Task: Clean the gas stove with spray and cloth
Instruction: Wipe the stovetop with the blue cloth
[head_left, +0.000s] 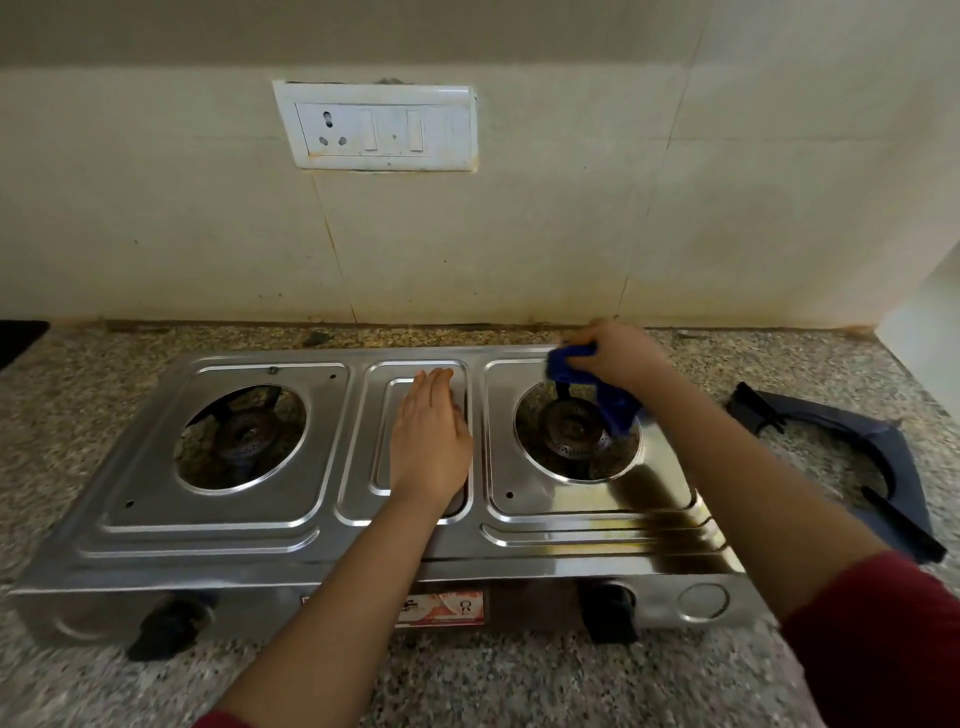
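Note:
A two-burner stainless steel gas stove (291, 525) sits on the speckled granite counter, its pan supports taken off. My left hand (428, 441) lies flat, palm down, on the stove's middle panel, holding nothing. My right hand (618, 356) grips a blue cloth (569, 364) at the back edge of the right section, just behind the right burner (571, 428). A loose end of the cloth hangs over that burner's opening. The left burner (244, 434) is uncovered. No spray bottle is in view.
A black pan support (852, 441) lies on the counter to the right of the stove. Two black knobs (166, 626) sit on the stove's front face. A white socket and switch plate (376, 127) is on the tiled wall behind. A dark object (18, 338) shows at the far left edge.

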